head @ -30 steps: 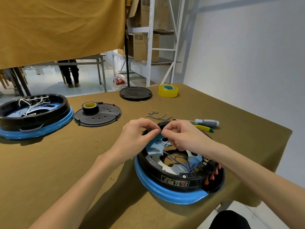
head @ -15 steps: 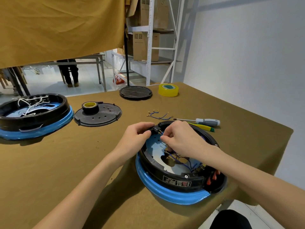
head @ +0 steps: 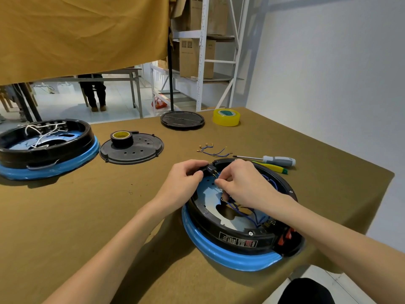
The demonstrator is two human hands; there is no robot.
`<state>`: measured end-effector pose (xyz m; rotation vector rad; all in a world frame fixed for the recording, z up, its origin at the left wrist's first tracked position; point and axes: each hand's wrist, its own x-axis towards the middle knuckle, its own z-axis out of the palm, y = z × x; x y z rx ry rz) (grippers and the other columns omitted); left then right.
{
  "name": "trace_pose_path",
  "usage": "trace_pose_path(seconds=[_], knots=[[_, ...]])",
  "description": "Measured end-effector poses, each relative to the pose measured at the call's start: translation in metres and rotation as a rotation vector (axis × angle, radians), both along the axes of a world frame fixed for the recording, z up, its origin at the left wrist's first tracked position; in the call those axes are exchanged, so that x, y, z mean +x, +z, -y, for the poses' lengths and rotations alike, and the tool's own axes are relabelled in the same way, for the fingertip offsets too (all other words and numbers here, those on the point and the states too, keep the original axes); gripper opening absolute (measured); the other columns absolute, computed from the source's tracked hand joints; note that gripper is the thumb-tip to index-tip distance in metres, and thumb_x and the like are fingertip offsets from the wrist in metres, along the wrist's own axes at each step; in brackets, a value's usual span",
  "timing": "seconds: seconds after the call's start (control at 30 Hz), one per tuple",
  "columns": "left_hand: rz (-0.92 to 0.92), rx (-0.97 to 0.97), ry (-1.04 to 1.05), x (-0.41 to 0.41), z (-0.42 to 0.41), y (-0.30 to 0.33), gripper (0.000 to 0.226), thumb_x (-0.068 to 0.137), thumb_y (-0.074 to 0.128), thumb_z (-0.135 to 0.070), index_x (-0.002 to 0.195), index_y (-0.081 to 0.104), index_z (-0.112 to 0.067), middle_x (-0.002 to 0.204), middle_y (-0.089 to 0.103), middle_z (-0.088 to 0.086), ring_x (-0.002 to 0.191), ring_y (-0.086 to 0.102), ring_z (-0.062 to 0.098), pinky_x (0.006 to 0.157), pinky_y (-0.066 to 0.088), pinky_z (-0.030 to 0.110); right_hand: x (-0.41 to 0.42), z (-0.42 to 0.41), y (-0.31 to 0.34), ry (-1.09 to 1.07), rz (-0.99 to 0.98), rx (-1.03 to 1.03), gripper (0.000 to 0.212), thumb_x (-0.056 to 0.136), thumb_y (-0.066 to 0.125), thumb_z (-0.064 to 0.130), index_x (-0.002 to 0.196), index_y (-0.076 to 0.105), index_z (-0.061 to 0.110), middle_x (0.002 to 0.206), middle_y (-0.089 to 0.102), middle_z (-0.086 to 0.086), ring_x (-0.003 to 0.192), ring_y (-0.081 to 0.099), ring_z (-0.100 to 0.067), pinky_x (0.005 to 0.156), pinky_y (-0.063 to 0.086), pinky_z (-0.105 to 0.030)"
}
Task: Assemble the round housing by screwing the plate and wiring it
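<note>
The round housing, glossy black plastic on a blue rim, sat at the near right edge of your table. Your right hand curled over it, fingertips pinching a thin blue wire by the black connector block. Your left hand gripped the housing's far rim beside that block. Beyond lay loose wires, a grey-handled screwdriver and a flat perforated plate.
</note>
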<state>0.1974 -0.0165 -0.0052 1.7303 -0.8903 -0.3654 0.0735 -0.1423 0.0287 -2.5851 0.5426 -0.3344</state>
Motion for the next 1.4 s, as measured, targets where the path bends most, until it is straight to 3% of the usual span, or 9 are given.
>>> trace_pose_path(seconds=[0.33,0.6,0.73,0.9,0.97,1.1,1.2,1.3,1.4], knots=[[0.087,-0.039,0.153,-0.004,-0.001,-0.001,0.031,0.095,0.066,-0.015,0.122,0.070,-0.029,0.102,0.067,-0.025,0.098,0.063,-0.007,0.090,0.059,0.026,0.001,-0.001,-0.001,-0.006,0.002,-0.021,0.031,0.101,0.062,0.021,0.071,0.070,0.018,0.053,0.068,0.003,0.039,0.054,0.003,0.044,0.034,-0.008],[0.025,-0.031,0.086,-0.007,0.001,-0.001,0.038,0.100,0.055,-0.008,0.132,0.067,-0.025,0.121,0.069,-0.012,0.117,0.061,0.002,0.107,0.052,0.037,0.001,0.000,-0.004,-0.028,0.010,-0.068,0.030,0.099,0.063,0.025,0.072,0.074,0.017,0.053,0.069,0.005,0.051,0.063,-0.003,0.057,0.048,-0.022],[0.025,-0.031,0.054,-0.004,0.000,-0.002,0.038,0.101,0.054,-0.006,0.133,0.066,-0.023,0.124,0.068,-0.010,0.119,0.060,0.004,0.108,0.051,0.037,0.000,0.000,-0.005,-0.029,0.011,-0.076,0.031,0.099,0.063,0.026,0.072,0.075,0.015,0.055,0.070,0.004,0.055,0.066,-0.008,0.066,0.059,-0.031],[0.001,-0.049,0.028,-0.004,0.001,-0.004,0.034,0.103,0.052,-0.004,0.128,0.062,-0.025,0.118,0.064,-0.016,0.116,0.056,-0.005,0.107,0.048,0.030,0.000,0.001,-0.006,-0.035,0.022,-0.067,0.030,0.099,0.063,0.027,0.074,0.075,0.016,0.055,0.070,0.003,0.058,0.068,-0.011,0.069,0.061,-0.036],[-0.019,-0.057,0.042,-0.005,0.002,-0.004,0.034,0.103,0.053,-0.005,0.129,0.061,-0.025,0.117,0.063,-0.016,0.118,0.058,0.000,0.106,0.049,0.031,0.000,0.000,-0.006,-0.039,0.024,-0.069,0.029,0.099,0.064,0.027,0.075,0.076,0.016,0.056,0.070,0.002,0.059,0.069,-0.012,0.070,0.061,-0.036],[-0.032,-0.066,0.083,-0.006,0.004,-0.005,0.033,0.102,0.056,-0.006,0.131,0.059,-0.021,0.122,0.065,-0.006,0.117,0.060,0.008,0.105,0.050,0.035,-0.001,0.000,-0.006,-0.042,0.025,-0.069,0.028,0.099,0.064,0.027,0.077,0.076,0.016,0.058,0.071,0.002,0.060,0.069,-0.013,0.069,0.061,-0.036],[-0.034,-0.061,0.074,-0.003,0.003,-0.005,0.031,0.101,0.057,-0.007,0.130,0.059,-0.021,0.119,0.065,-0.007,0.114,0.059,0.003,0.101,0.051,0.029,0.000,0.000,-0.008,-0.039,0.026,-0.075,0.028,0.100,0.063,0.027,0.077,0.076,0.016,0.058,0.071,0.002,0.060,0.069,-0.013,0.068,0.060,-0.035],[-0.052,-0.065,0.054,-0.001,0.003,-0.005,0.030,0.102,0.056,-0.007,0.127,0.060,-0.022,0.120,0.066,-0.007,0.116,0.060,0.003,0.097,0.050,0.024,0.002,0.001,-0.009,-0.043,0.027,-0.071,0.027,0.100,0.063,0.027,0.079,0.075,0.017,0.056,0.070,0.004,0.057,0.067,-0.007,0.064,0.057,-0.027],[-0.051,-0.071,0.061,-0.001,0.003,-0.007,0.030,0.101,0.057,-0.007,0.124,0.060,-0.025,0.121,0.067,-0.006,0.116,0.061,0.006,0.099,0.052,0.028,0.003,0.001,-0.010,-0.044,0.023,-0.062,0.027,0.101,0.063,0.027,0.077,0.072,0.020,0.053,0.068,0.007,0.051,0.063,0.002,0.056,0.046,-0.017]])
